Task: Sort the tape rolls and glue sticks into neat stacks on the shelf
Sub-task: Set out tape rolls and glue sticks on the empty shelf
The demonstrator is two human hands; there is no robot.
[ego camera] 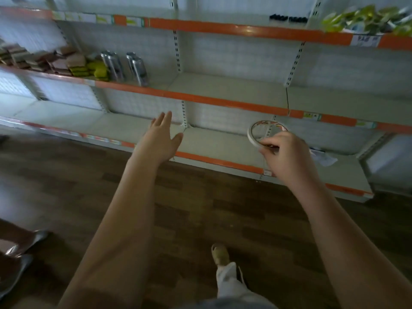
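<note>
blurred sponge stacks [44, 61]; plant [367, 18] cut off, tape roll [266, 134] partly hand-hidden

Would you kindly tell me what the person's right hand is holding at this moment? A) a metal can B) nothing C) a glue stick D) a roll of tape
D: the right hand pinches a thin roll of tape above the bottom shelf, while the left hand is open.

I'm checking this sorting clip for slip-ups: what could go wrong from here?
1. The right hand pinches the thin tape roll only at its lower edge, so it might slip and roll off the bottom shelf.
2. No stack shows there yet; set on edge, it could roll.
</note>
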